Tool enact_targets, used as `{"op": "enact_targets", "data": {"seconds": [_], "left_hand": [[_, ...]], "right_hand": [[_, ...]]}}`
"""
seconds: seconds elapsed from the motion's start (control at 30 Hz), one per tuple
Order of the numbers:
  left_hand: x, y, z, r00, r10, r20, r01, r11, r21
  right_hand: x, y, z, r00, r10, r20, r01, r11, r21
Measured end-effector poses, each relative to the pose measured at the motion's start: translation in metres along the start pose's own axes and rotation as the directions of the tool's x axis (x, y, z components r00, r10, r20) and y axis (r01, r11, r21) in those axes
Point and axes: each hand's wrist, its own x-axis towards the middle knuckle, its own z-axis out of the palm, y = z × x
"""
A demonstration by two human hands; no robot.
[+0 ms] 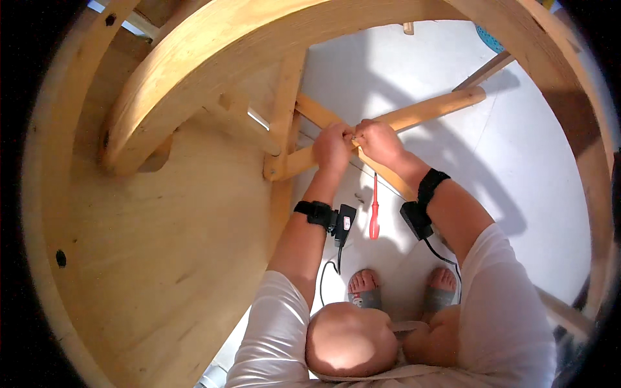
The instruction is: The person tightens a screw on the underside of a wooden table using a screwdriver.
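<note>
Two wooden bars cross in an X in front of me, the long bar [430, 114] running up to the right and the other bar [388, 173] slanting down to the right. At their crossing, my left hand [332, 149] and my right hand [381, 143] meet with fingertips close together. Both are closed in a pinch around a small thing at the joint, too tiny and covered to name. A screwdriver [374, 220] with a red handle lies on the floor just below the crossing, untouched.
A curved wooden rail [194, 71] arches over the work, and a broad wooden panel [168, 258] fills the left side. My sandalled feet [364, 284] are below. Black strapped devices [346, 223] with cables hang at my forearms. A blue round object [490, 40] sits far right.
</note>
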Motion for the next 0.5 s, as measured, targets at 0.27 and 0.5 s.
{"op": "enact_targets", "data": {"seconds": [0.27,0.5], "left_hand": [[0.000,0.003,0.002,1.000,0.006,0.004,-0.006,0.999,-0.032],[-0.017,-0.007,0.011,0.988,0.122,-0.092,-0.134,0.981,-0.142]], "right_hand": [[-0.003,-0.001,0.005,0.989,0.149,0.001,-0.149,0.986,0.073],[-0.002,-0.002,-0.001,0.976,0.216,0.025,-0.218,0.964,0.155]]}}
